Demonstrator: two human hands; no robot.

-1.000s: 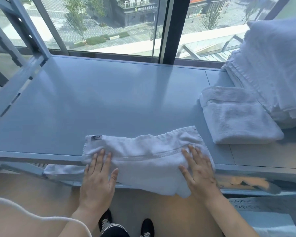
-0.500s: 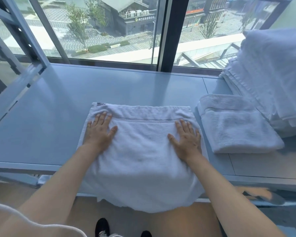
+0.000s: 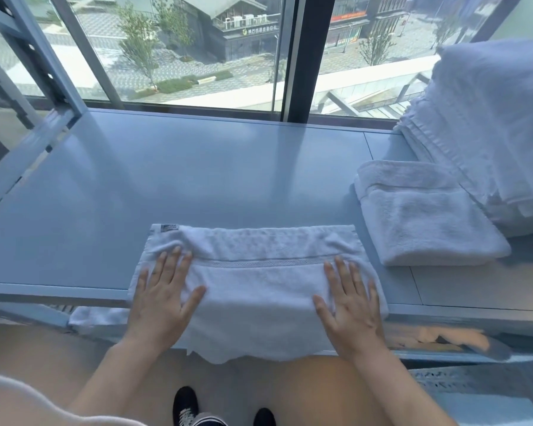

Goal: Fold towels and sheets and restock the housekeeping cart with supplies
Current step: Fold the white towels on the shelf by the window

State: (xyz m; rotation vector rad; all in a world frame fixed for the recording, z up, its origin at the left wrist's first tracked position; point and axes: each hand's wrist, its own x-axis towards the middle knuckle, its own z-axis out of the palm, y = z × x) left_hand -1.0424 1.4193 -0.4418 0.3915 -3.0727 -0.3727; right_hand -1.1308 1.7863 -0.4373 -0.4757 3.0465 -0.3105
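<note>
White towel [image 3: 259, 281] on shelf [image 3: 197, 179], near edge overhanging. Left hand [image 3: 162, 298] and right hand [image 3: 350, 305] flat on top, gripping nothing. Likely soft, light, limp; best pinched at corners.

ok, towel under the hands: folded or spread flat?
Folded. The towel shows doubled layers, its near edge hanging off the table. Left hand and right hand press flat on it.
</note>
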